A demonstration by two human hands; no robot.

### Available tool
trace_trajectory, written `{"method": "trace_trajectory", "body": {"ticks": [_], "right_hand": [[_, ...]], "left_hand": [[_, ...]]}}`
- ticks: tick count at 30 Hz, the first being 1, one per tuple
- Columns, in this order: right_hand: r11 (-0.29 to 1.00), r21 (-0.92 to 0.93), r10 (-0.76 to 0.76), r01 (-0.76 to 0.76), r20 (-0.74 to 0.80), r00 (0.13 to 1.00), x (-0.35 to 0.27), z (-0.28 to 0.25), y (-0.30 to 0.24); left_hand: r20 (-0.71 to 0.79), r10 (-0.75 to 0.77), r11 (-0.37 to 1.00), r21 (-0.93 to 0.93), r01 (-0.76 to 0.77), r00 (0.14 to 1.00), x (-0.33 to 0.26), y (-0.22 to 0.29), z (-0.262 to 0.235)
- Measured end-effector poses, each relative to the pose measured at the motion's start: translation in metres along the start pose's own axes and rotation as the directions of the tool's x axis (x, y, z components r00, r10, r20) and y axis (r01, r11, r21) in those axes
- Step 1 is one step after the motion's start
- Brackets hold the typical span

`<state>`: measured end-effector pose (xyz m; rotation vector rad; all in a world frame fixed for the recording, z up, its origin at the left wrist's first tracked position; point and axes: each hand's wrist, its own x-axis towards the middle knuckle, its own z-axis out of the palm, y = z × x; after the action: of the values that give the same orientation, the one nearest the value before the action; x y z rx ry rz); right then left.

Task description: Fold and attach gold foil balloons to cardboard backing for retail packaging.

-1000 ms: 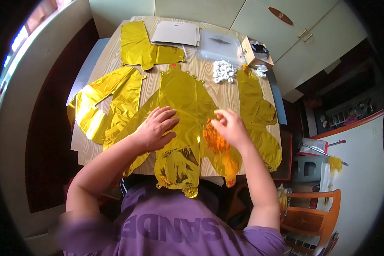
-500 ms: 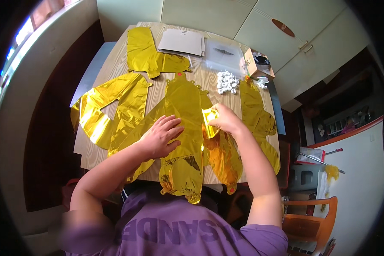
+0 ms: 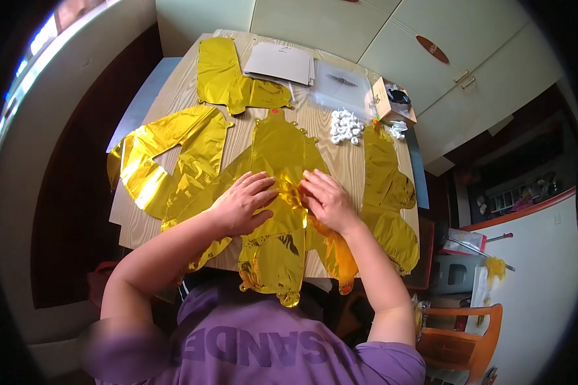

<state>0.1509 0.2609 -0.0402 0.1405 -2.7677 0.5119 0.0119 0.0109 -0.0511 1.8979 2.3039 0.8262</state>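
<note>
A flat gold foil balloon [image 3: 277, 151] lies across the middle of the wooden table [image 3: 340, 163], its lower end hanging over the near edge. My left hand [image 3: 243, 202] rests palm down on the foil, fingers spread. My right hand [image 3: 326, 199] lies right beside it, fingers pressing a crumpled fold of the same foil at the balloon's middle. The fingertips of both hands almost meet there.
More gold foil balloons lie at the left [image 3: 164, 163], far left [image 3: 231, 80] and right [image 3: 385, 192]. At the far side are a grey folder [image 3: 281, 62], a clear plastic bag [image 3: 341, 90], a pile of small white pieces [image 3: 345, 125] and a small cardboard box [image 3: 393, 106]. An orange chair [image 3: 459, 340] stands lower right.
My right hand has come down from lifting a foil fold and now presses it flat next to my left hand. The view has shifted closer over the table.
</note>
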Motion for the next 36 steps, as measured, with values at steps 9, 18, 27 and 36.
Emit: {"method": "trace_trajectory", "body": {"ticks": [9, 18, 27, 36], "right_hand": [[0.997, -0.066, -0.023, 0.028, 0.070, 0.997, -0.005, 0.008, 0.007], [0.997, -0.082, 0.014, 0.003, 0.202, 0.979, 0.000, 0.001, 0.009], [0.981, -0.085, 0.191, -0.176, 0.219, 0.957, -0.011, -0.011, 0.012], [0.982, -0.057, 0.189, -0.181, 0.270, 0.944, -0.005, -0.010, 0.005]], "left_hand": [[0.041, 0.003, 0.999, -0.033, -0.001, 0.999, 0.003, 0.001, -0.002], [-0.038, 0.017, 0.996, -0.087, -0.020, 0.999, 0.002, 0.000, -0.002], [-0.102, -0.175, 0.981, -0.107, 0.164, 0.979, -0.028, -0.010, -0.025], [-0.091, -0.139, 0.989, -0.057, 0.135, 0.986, -0.048, -0.018, -0.021]]}}
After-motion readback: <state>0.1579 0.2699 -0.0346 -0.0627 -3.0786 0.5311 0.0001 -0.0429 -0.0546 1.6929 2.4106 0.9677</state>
